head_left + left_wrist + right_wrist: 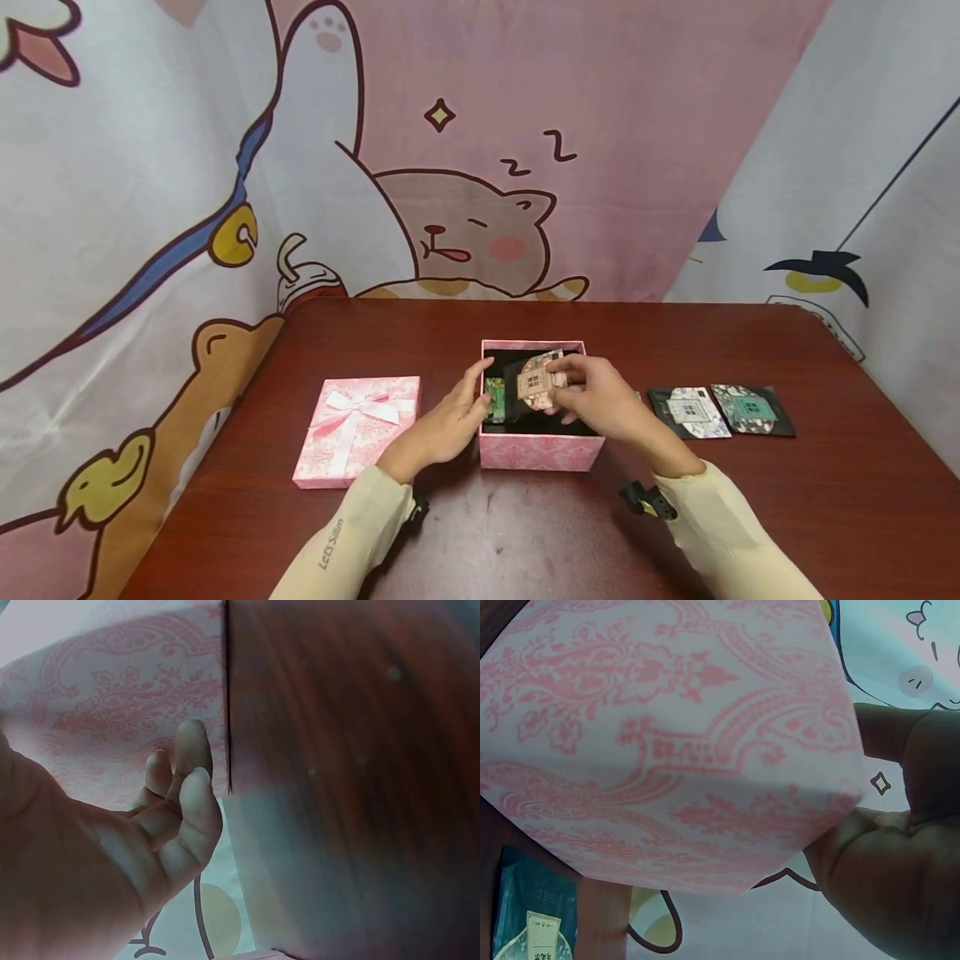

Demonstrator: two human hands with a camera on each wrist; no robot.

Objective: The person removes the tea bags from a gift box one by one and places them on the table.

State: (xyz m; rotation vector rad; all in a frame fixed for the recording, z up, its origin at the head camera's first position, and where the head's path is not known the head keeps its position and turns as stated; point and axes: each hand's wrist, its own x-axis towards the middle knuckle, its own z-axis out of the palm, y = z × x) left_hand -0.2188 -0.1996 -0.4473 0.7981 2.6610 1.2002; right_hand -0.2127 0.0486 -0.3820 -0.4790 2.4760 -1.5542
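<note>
My right hand [596, 393] pinches a flat dark packet [536, 381] with a floral print and a beige label, held over the open pink box [542, 452]. Against the left side of that box rests my left hand [452, 417], its thumb and forefinger at the rim. The left wrist view shows the other fingers [196, 806] loosely bent beside the patterned outer wall [112, 705]. Inside the box, a green packet [496, 400] shows at the left, next to a dark interior. The right wrist view has the box's wall [667, 750] in front, hiding the held packet.
The pink lid [360, 429] with a ribbon bow lies left of the box. To the right are a packet with a white label [688, 412] and one with a green label [752, 408]. A printed cartoon cloth [630, 150] hangs behind the brown table [525, 533].
</note>
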